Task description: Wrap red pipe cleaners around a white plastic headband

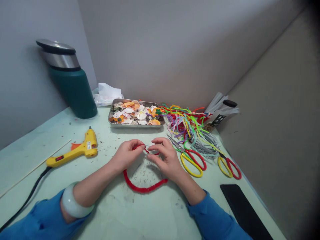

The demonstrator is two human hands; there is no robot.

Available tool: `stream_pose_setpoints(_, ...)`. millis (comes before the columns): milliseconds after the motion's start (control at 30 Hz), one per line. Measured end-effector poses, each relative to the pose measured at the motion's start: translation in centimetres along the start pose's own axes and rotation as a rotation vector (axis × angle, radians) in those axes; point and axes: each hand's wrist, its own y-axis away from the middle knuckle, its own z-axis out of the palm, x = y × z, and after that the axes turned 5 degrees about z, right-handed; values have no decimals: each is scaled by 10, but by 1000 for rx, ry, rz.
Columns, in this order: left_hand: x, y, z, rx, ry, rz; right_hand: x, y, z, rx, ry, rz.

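My left hand pinches a red pipe cleaner between thumb and forefinger, near the middle of the table. The fuzzy stem hangs from this hand and bends in a wide curve below both hands, its tail reaching toward my right wrist. Facing it, my right hand has its fingers curled and its thumb close to the forefinger, around a thin twisted red piece and a fine grey wire. How firmly the right fingertips press on it is hard to make out.
A yellow glue gun with a black cord lies left, beside a thin stick. Behind are a green bottle and a metal tray of shells. Rightward lie colourful pipe cleaners, scissors, smaller scissors and a black slab.
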Motion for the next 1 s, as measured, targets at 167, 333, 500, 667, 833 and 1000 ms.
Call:
stream_pose_setpoints(167,2,1,1,-50,118,-81,7,3,3,-67,147,-76)
stream_pose_setpoints(333,4,1,2,-60,172,-117,8,4,4,-86,193,-117)
stream_pose_setpoints(500,2,1,2,-52,159,-102,-1,2,1,-36,41,-64)
stream_pose_setpoints(667,-2,0,1,-70,28,10,-7,-1,-1,-18,-164,63)
stream_pose_setpoints(833,-6,0,0,-166,-95,117,-2,-3,0,-14,-302,262)
stream_pose_setpoints(1000,-7,1,0,-240,-140,134,2,-2,1,-34,-399,397)
